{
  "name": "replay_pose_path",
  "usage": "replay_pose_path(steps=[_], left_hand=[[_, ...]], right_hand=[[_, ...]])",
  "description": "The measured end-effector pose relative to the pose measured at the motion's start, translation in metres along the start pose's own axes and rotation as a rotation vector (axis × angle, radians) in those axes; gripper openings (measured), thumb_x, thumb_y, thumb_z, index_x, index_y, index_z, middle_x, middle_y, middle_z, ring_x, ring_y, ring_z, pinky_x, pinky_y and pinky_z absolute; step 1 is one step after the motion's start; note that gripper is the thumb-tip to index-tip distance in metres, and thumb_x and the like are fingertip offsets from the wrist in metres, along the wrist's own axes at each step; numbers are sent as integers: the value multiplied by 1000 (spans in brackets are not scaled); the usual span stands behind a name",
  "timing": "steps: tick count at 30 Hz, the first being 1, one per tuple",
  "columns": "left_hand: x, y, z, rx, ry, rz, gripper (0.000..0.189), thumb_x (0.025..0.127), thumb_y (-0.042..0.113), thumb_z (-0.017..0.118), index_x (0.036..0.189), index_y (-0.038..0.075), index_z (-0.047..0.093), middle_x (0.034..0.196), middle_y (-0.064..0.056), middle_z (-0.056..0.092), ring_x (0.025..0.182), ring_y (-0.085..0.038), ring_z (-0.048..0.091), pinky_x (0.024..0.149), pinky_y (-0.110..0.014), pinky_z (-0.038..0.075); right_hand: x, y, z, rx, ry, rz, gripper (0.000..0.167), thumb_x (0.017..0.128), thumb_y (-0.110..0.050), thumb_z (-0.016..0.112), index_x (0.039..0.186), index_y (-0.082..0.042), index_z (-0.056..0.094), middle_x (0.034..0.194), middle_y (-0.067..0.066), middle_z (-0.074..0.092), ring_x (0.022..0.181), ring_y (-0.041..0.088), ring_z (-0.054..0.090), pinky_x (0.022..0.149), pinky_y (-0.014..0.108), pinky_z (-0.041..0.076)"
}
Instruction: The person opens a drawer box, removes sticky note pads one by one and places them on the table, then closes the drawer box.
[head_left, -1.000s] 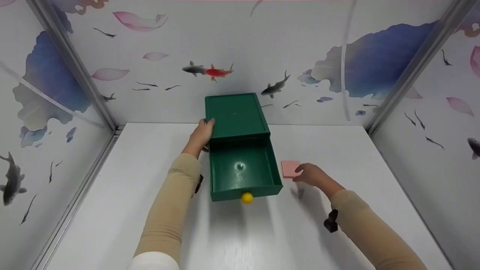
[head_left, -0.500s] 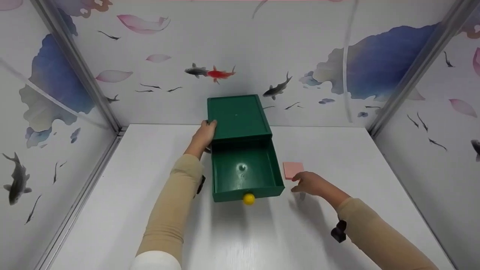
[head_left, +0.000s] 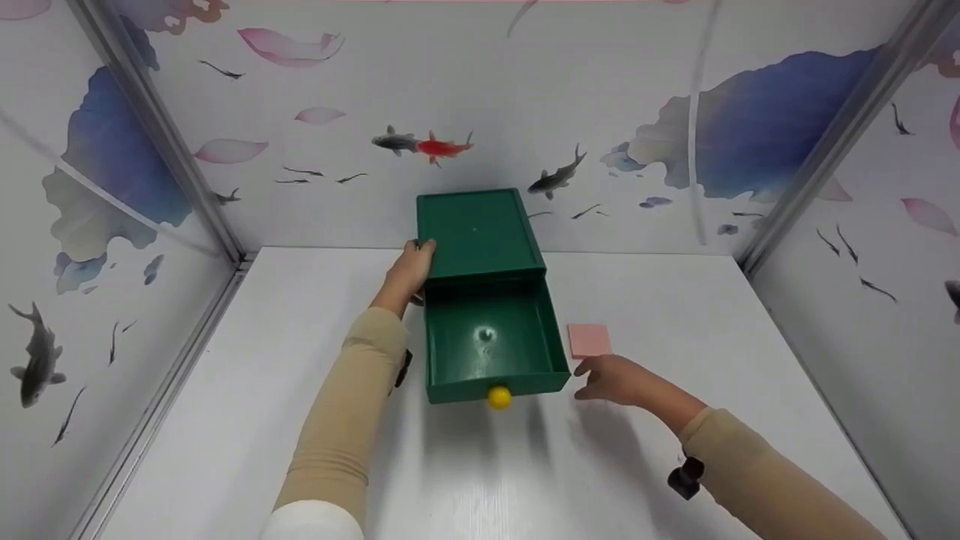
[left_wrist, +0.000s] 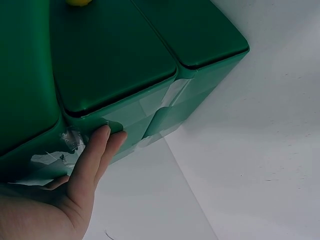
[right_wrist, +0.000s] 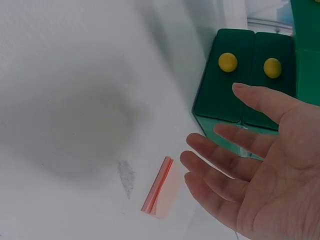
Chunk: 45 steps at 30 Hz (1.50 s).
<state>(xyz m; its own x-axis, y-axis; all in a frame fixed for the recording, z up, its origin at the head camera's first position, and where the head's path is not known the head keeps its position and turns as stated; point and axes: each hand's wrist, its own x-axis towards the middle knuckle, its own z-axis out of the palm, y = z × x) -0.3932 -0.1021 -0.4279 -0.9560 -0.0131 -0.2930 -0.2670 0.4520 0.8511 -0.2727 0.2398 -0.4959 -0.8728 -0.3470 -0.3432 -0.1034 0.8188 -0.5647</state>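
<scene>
A green drawer cabinet (head_left: 480, 232) stands against the back wall, its top drawer (head_left: 487, 345) pulled out and nothing in it. A yellow knob (head_left: 499, 397) sits on that drawer's front. My left hand (head_left: 407, 274) lies against the cabinet's left side. In the left wrist view its fingers (left_wrist: 92, 160) stretch straight along the taped side wall. A square pink pad (head_left: 589, 340), which looks like sticky notes, lies on the table right of the drawer. Just in front of the pad hovers my right hand (head_left: 619, 381), holding nothing; in the right wrist view its fingers (right_wrist: 220, 155) are spread loosely.
Below the pulled-out drawer, two closed drawers (right_wrist: 235, 95) with yellow knobs show in the right wrist view. White walls printed with fish and petals enclose the white table (head_left: 225, 420) at the back and both sides.
My right hand has drawn back from the pink pad toward the front, its fingers no longer overlapping most of the pad's edge. The left hand, cabinet and pad stay put.
</scene>
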Motion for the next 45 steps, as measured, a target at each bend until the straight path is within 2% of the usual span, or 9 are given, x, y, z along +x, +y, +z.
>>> replay_pose_path(steps=[5,9,14,26,29,33,36,41,45], left_hand=[[1,0,-1,-1,-6,15,74,101,56,26,157,11,9,144,-25,40,95,-39,62,78,-51,54],[1,-1,-1,-5,-8,13,74,101,56,26,157,12,9,146,-24,37,96,-39,61,81,-54,53],[1,-1,0,-10,-10,18,72,101,55,27,157,11,12,147,-23,36,98,-40,60,82,-54,52],[3,0,-1,-13,-15,11,73,101,56,26,157,12,9,149,-22,34,102,-40,59,81,-53,53],[2,0,-1,-1,-15,11,73,101,56,25,157,12,10,147,-22,37,101,-39,60,78,-51,54],[2,-1,0,1,-10,19,73,101,56,26,157,11,11,146,-23,38,97,-38,61,77,-51,54],[2,-2,0,-6,-9,19,74,101,56,26,157,11,11,142,-24,41,92,-38,62,78,-52,54],[2,-2,1,-20,-7,11,73,101,56,27,157,11,13,135,-26,47,87,-38,64,80,-54,53],[2,-1,1,-10,-2,10,72,101,56,27,157,11,13,135,-26,47,86,-37,64,79,-53,54]], right_hand=[[-12,-7,0,-63,22,-63,39,84,-14,78,118,3,65,104,12,68,91,25,63,85,46,53],[-21,-14,1,-114,6,-56,39,84,-18,78,117,1,66,99,8,68,91,25,63,83,46,52],[-31,-22,-1,-113,1,-38,39,84,-19,78,118,-4,67,102,5,67,96,24,63,85,46,52],[-45,-42,-3,-108,17,-126,36,86,-22,77,116,-4,68,97,2,67,91,22,64,80,44,53],[-45,-43,-3,-80,15,-165,37,87,-21,76,120,-7,66,102,3,68,90,20,64,79,43,53],[-43,-44,-2,-44,23,-272,43,89,-20,73,130,-15,60,113,-2,66,91,17,64,79,40,53],[-40,-43,-1,-50,40,-337,44,92,-19,71,134,-19,57,113,-7,63,91,14,63,79,37,53],[-39,-43,1,-50,45,-374,35,98,-26,62,132,-20,60,115,-9,64,98,14,63,87,41,52],[-38,-43,2,-9,51,-381,40,100,-32,57,140,-24,54,127,-11,59,110,13,60,94,43,49]])
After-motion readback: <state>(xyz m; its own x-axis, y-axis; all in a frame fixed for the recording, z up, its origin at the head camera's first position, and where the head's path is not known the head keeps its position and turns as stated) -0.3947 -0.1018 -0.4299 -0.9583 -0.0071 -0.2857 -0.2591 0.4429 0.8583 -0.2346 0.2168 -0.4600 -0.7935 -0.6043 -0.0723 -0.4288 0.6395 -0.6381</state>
